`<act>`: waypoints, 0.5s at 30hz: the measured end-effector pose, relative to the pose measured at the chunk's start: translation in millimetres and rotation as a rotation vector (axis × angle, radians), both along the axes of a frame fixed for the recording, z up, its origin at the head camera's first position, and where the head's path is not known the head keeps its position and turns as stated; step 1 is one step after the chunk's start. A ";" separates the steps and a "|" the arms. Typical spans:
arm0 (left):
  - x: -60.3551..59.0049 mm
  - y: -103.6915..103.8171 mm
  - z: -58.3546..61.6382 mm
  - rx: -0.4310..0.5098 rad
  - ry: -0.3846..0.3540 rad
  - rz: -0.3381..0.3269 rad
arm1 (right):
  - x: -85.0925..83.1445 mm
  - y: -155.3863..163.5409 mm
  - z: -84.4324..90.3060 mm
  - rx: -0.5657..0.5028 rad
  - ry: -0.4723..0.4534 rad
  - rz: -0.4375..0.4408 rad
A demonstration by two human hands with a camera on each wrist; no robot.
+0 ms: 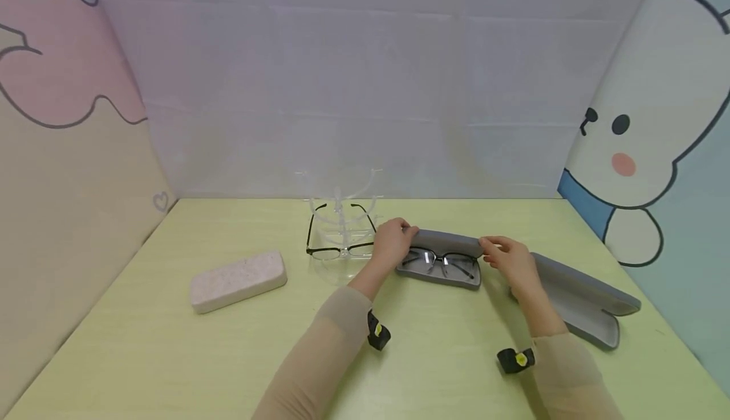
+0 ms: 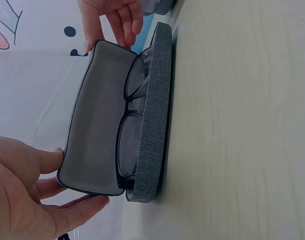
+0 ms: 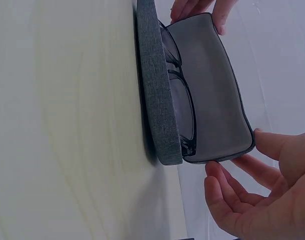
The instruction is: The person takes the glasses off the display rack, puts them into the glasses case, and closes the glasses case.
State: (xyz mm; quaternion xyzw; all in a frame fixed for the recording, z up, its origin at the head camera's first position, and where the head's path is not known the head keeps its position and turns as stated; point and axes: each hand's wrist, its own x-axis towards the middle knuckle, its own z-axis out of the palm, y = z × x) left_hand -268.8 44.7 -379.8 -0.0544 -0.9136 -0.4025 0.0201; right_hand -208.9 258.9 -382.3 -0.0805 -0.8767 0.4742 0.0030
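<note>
A grey fabric glasses case (image 1: 440,276) lies at the table's middle with its lid (image 1: 447,241) partly raised. Dark-framed glasses (image 1: 443,260) lie folded inside it. My left hand (image 1: 407,230) holds the lid's left end between thumb and fingers, and the left wrist view shows this hand (image 2: 81,177) around the lid (image 2: 95,115) above the glasses (image 2: 128,131). My right hand (image 1: 488,246) holds the lid's right end the same way. In the right wrist view that hand (image 3: 233,152) pinches the lid (image 3: 210,85) over the glasses (image 3: 186,107).
A second grey case (image 1: 582,303) lies just right of my right hand. A pale speckled case (image 1: 238,279) sits at the left. Behind my left hand stands a clear stand (image 1: 342,217) bearing black-framed glasses (image 1: 336,250). Patterned walls enclose the yellow-green table (image 1: 171,344).
</note>
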 end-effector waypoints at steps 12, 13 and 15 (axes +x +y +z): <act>-1.7 -5.2 -4.9 0.041 -0.026 0.035 | -1.7 -4.0 -2.1 -0.012 0.025 0.010; -1.7 -5.1 -5.0 0.044 -0.029 0.035 | -1.5 -4.1 -2.0 -0.006 0.026 0.014; -1.6 -4.6 -5.5 0.058 -0.032 0.033 | -0.8 -4.1 -1.5 0.006 0.027 0.024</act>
